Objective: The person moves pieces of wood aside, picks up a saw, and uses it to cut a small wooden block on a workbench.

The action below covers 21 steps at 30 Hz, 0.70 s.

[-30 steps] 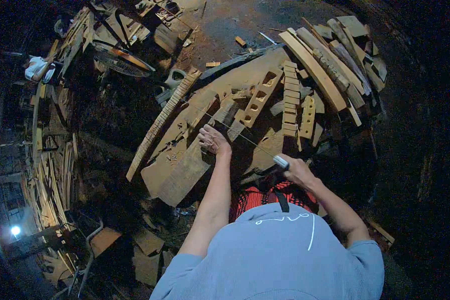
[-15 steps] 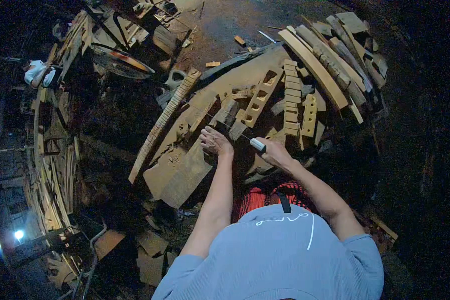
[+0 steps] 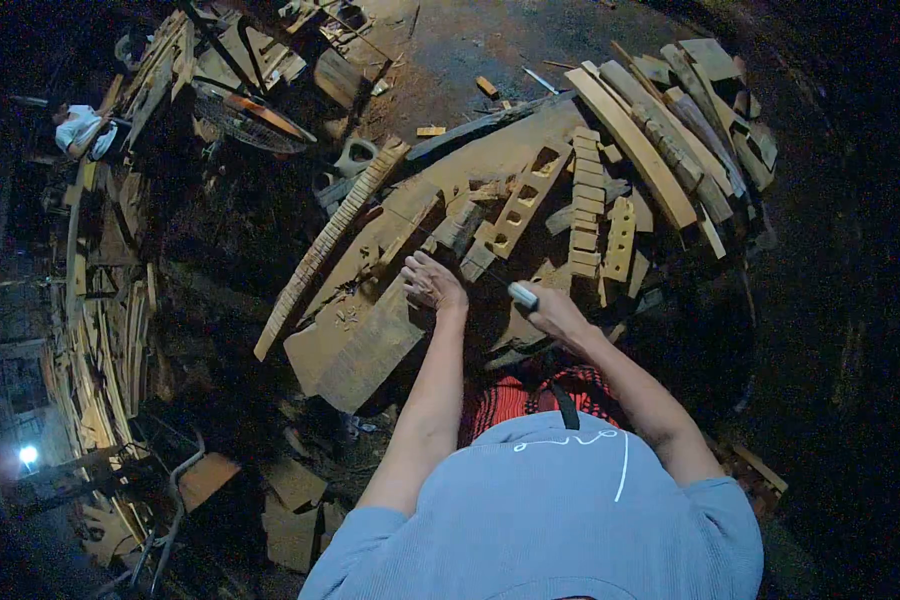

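My right hand is closed around a tool with a pale, cylindrical handle. A thin dark shaft seems to run from it up and left toward a small wooden block. My left hand, its fingers curled, is just left of that block, by the lower end of a short grey wood piece. What its fingers press on is hidden beneath them. Beyond the block lies a wooden bar with square holes. Everything rests on a dusty wooden workbench.
A long notched strip lies along the bench's left side. To the right are a segmented wooden strip, a holed piece and stacked curved timbers. A caged fan stands at upper left, near a person in white.
The pale handle and my right hand have shifted slightly right and down, away from the block. My left hand stays in nearly the same place. The whole view has tilted slightly.
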Motion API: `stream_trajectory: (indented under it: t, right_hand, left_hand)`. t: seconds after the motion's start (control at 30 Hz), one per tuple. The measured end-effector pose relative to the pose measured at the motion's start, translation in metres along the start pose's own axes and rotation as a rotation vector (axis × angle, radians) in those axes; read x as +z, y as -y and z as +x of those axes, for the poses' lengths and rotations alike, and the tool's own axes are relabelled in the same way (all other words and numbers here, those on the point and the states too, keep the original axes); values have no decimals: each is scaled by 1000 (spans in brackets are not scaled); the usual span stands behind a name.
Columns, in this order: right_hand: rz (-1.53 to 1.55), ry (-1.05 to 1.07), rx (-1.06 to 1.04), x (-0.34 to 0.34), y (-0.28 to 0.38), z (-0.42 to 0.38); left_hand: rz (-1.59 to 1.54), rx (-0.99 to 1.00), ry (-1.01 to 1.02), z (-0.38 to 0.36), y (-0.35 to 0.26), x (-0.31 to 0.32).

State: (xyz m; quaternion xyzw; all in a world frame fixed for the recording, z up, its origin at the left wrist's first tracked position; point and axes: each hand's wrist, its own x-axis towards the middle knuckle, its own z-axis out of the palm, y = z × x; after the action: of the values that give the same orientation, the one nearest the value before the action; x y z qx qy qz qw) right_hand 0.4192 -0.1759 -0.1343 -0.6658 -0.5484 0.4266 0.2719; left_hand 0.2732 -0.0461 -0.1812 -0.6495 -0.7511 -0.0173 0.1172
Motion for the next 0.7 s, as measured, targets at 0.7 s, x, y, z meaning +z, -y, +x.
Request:
stream_trajectory:
  t: [0.7]
  right_hand:
    - [17, -21, 75, 2, 8, -4]
  left_hand:
    - [69, 51, 15, -1, 4, 8]
